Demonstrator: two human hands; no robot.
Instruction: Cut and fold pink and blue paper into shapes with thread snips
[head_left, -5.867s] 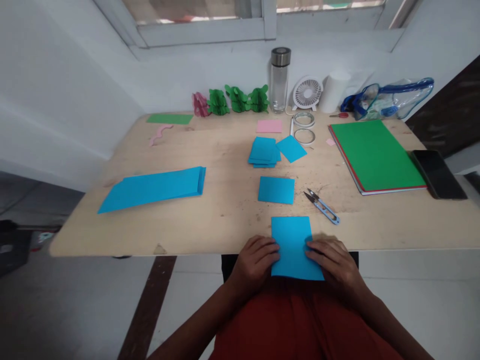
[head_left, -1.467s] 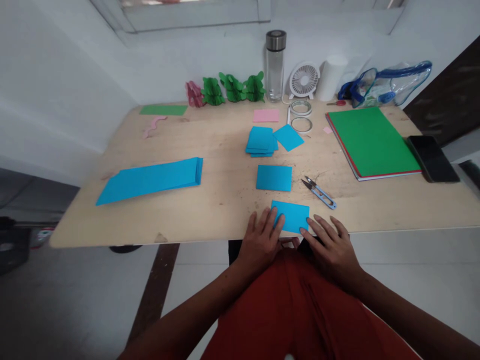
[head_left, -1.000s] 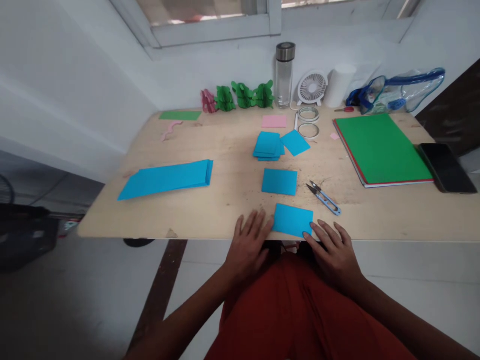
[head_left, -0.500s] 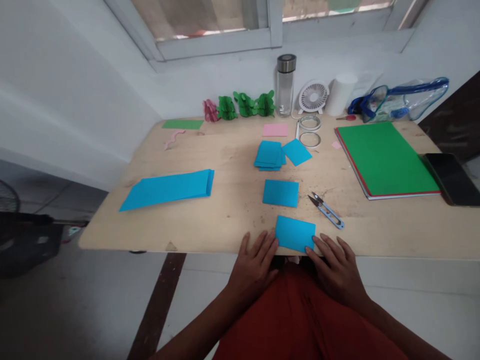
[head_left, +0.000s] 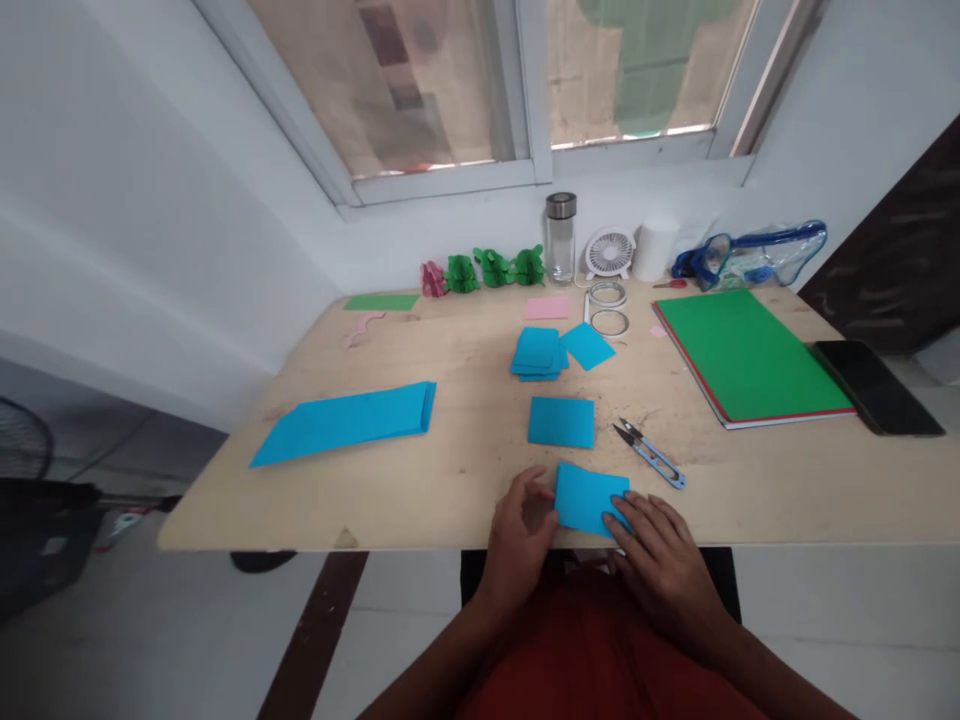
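Note:
A blue rectangle of paper [head_left: 589, 495] lies at the table's front edge, its upper left corner slightly wavy. At its left edge, my left hand [head_left: 521, 530] has curved fingers, with a gap showing between thumb and forefinger. The fingertips touch or nearly touch the paper. My right hand [head_left: 660, 545] rests with fingers stretched out over the paper's lower right part. Just beyond lies another blue paper rectangle [head_left: 561, 422]. Farther back is a stack of blue paper pieces [head_left: 538, 350], with a single blue piece [head_left: 589, 345] turned askew beside it.
Thread snips [head_left: 651, 455] lie right of the papers. Long blue strips [head_left: 345, 425] are at left. A green paper pad [head_left: 754, 360] and a phone [head_left: 877, 388] lie at right. Tape rolls [head_left: 609, 322], a bottle [head_left: 561, 240], a small fan [head_left: 610, 253] and paper figures [head_left: 493, 267] stand behind.
My left hand has gone from lying flat to curved fingers at the paper's left edge. My right fingers have slid further onto the paper. The view has tilted up.

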